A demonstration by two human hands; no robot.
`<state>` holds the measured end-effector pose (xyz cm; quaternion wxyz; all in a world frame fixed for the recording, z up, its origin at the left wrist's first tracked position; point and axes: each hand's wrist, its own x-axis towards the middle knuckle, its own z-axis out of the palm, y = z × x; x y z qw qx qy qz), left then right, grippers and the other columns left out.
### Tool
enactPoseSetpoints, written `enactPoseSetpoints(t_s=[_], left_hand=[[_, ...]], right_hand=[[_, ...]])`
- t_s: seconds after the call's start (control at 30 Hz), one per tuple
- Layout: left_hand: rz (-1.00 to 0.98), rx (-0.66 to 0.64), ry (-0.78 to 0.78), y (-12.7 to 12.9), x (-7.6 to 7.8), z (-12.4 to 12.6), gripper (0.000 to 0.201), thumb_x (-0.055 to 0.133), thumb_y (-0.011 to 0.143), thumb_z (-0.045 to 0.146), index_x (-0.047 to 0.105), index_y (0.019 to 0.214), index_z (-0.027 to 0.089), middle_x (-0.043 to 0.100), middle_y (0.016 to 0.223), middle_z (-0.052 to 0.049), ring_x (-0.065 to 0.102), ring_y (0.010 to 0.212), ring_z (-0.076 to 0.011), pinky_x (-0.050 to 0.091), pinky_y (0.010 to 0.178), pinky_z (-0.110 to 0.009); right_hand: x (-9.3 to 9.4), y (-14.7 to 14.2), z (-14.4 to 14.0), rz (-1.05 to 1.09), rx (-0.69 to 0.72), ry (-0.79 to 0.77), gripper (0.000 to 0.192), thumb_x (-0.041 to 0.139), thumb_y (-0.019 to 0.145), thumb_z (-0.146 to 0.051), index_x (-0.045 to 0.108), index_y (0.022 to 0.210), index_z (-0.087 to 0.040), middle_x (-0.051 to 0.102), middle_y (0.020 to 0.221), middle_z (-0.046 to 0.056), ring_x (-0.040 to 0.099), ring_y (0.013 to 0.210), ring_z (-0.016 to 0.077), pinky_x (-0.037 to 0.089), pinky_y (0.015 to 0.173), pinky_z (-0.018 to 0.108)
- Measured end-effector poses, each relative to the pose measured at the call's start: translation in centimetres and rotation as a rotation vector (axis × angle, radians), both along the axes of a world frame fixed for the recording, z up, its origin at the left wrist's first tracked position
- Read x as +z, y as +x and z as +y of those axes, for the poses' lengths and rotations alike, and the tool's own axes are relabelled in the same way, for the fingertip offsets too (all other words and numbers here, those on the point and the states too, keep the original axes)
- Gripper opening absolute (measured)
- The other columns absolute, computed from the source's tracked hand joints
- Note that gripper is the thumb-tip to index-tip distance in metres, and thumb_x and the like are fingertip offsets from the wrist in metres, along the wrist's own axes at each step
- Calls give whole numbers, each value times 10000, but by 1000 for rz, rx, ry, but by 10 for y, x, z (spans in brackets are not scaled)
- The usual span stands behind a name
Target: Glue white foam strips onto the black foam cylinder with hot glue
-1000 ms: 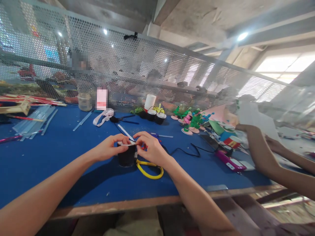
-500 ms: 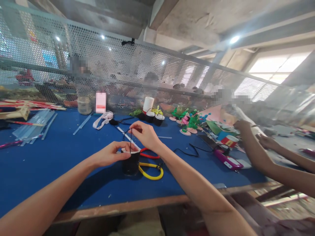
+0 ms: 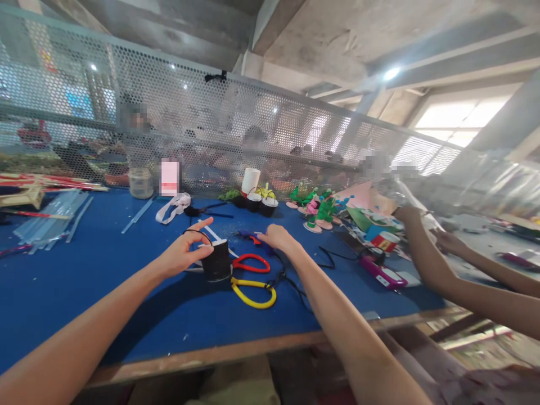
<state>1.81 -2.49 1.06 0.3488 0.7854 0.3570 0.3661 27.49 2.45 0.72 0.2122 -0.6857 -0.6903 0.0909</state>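
Observation:
My left hand [image 3: 183, 253] grips a small black cup [image 3: 217, 261] with a white rim, its thumb on the near side. A thin black cord [image 3: 198, 232] loops up from the cup past my fingers. To the right, my right hand [image 3: 280, 239] is closed around a blue glue gun [image 3: 253, 236] with a red trigger, its tip facing left toward the cup. Scissors with a red handle [image 3: 253, 263] and a yellow handle [image 3: 257, 304] lie beside the cup, their blades mostly hidden behind it.
Clear glue sticks [image 3: 48, 222] lie at the left. White ribbon [image 3: 172, 207], two finished-looking black cups [image 3: 261, 203] and green figures [image 3: 324, 209] stand further back. At right are a purple device [image 3: 382, 274] and another person's arm [image 3: 426, 259]. A mesh screen [image 3: 202, 124] rises behind.
My right hand has let go of the black cord, moved right and taken hold of the glue gun. My left hand has tilted the cup and shifted it slightly left and up.

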Motion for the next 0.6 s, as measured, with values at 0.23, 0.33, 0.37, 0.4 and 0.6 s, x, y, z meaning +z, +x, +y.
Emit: enactPoseSetpoints(t_s=[0.23, 0.33, 0.37, 0.4, 0.6], left_hand=[[0, 47, -10, 0, -2, 4, 252, 566, 679, 414, 532, 659, 165, 352, 1356, -139, 312, 1244, -296, 224, 1014, -470], [23, 67, -65, -2, -2, 7, 314, 581, 650, 472, 533, 654, 162, 397, 1320, -148, 373, 1198, -302, 238, 1002, -478], [32, 63, -87, -3, -2, 8, 333, 585, 642, 490, 536, 651, 160, 420, 1299, -151, 387, 1185, -302, 247, 997, -474], [42, 56, -107, -5, -1, 8, 348, 586, 637, 504, 539, 649, 159, 443, 1278, -152, 398, 1175, -301, 255, 993, -468], [54, 11, -127, -14, 2, 13, 357, 604, 627, 512, 565, 638, 157, 519, 1211, -125, 454, 1121, -280, 272, 980, -427]], right_hand=[[-25, 6, -5, 144, -45, -102, 133, 628, 569, -123, 539, 481, -170, 603, 495, 58, 615, 603, 213, 420, 529, 253], [-22, 2, -6, 291, -65, -65, 61, 548, 621, -115, 588, 662, -137, 573, 457, 16, 581, 498, 167, 419, 476, 239], [-20, 0, -7, 344, -67, -39, 131, 523, 638, -113, 589, 751, -126, 582, 480, 8, 574, 487, 153, 424, 469, 233], [-16, -1, -9, 387, -68, -5, 195, 504, 654, -118, 575, 836, -121, 601, 527, 7, 575, 496, 139, 432, 473, 226], [16, -13, -36, 926, 121, 26, 187, 595, 623, -289, 554, 715, -131, 606, 570, 15, 547, 468, 104, 434, 460, 217]])
